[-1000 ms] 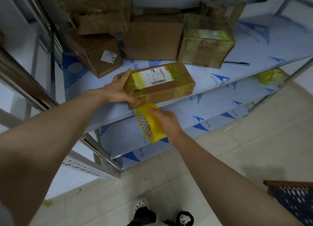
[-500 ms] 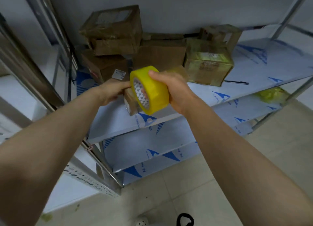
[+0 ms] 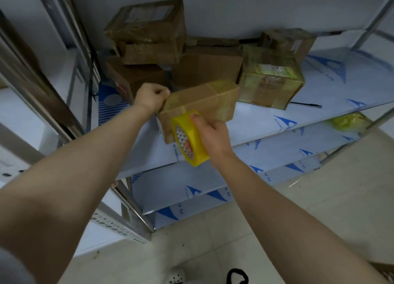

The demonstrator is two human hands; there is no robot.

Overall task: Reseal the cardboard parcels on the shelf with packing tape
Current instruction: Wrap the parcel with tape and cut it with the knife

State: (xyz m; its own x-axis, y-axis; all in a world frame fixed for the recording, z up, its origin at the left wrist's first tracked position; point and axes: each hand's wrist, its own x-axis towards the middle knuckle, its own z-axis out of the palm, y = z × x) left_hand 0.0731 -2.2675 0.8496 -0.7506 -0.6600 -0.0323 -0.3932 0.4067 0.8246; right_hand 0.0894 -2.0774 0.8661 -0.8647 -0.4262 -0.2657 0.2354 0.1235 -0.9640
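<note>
We face a metal shelf [image 3: 319, 92] covered in blue-printed film. The stacked parcels [image 3: 149, 28] are pushed against the wall at its back left. 1 parcel [image 3: 200, 102] sits apart from them at the shelf's front edge. It is brown and glossy with tape, and tilted so its near-left corner hangs past the edge. We cannot tell whether its far end rests on the film.

Our left hand [image 3: 151, 97] is curled into a tight fist against the parcel's left end and grips it there. What lies under the fingers is hidden. Our right hand [image 3: 213, 134] is closed around the yellow tape roll [image 3: 193, 141], with the thumb on the outer band and fingertips showing through the core. The roll stands on edge, touching or just in front of the parcel's near long face. Any strip drawn from it is too clear to make out.

The parcel's long axis runs from the left hand away to the right and slightly back. The roll sits near the left end of that axis, just beside the gripping hand. We judge the next pass must travel rightward along the box, with the right hand carrying the roll and the left acting as anchor.

A thin dark stick [image 3: 307, 104] lies on the film well to the right.
</note>
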